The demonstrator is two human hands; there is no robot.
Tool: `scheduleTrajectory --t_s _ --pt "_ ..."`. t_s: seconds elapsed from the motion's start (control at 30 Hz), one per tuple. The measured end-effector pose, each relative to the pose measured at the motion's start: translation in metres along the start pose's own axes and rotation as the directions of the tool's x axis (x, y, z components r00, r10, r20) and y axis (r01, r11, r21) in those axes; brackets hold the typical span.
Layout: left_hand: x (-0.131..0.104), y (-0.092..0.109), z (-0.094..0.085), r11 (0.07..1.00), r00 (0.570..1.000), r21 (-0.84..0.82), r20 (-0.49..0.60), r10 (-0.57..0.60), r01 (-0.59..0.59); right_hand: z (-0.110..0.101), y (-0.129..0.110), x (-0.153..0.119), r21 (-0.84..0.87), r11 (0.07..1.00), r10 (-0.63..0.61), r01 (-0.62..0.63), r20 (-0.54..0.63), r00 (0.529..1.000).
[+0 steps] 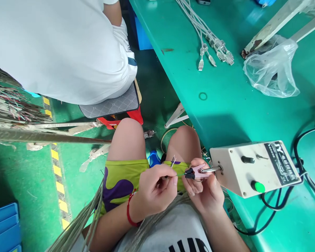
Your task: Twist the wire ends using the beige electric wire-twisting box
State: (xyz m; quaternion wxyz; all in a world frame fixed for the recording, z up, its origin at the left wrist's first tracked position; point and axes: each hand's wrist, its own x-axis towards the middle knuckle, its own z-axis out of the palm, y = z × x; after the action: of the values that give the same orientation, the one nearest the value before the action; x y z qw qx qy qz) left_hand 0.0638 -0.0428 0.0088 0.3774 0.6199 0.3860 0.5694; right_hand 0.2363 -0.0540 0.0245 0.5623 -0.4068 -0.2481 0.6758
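My left hand (159,187) pinches a thin cable end, its fingers closed; stripped wire tips (173,161) stick up above the fingers. A thin green wire runs from that pinch to the black tips of a small pink clip (198,172). My right hand (206,190) holds this clip between thumb and fingers. The clip is on a metal rod (212,169) that comes out of a white box (248,168) with a green knob. A bundle of grey cables (80,220) lies across my left forearm and lap.
White USB cables (207,38) and a clear plastic bag (273,70) lie on the green table (178,42). Black cords (299,147) run behind the box. A person in white (68,49) sits at the upper left on a red stool (135,114). A pole (49,134) crosses at the left.
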Motion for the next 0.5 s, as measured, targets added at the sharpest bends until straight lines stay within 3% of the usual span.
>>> scheduleTrajectory --t_s 0.23,0.5 --pt "0.000 -0.005 0.002 1.000 0.999 -0.021 0.038 -0.020 0.021 0.011 0.007 0.001 0.055 0.994 -0.091 0.092 -0.017 0.996" --pt "0.003 -0.004 0.005 1.000 0.998 -0.003 0.056 -0.018 0.019 0.010 0.008 0.000 0.074 0.994 -0.083 0.083 -0.009 0.997"
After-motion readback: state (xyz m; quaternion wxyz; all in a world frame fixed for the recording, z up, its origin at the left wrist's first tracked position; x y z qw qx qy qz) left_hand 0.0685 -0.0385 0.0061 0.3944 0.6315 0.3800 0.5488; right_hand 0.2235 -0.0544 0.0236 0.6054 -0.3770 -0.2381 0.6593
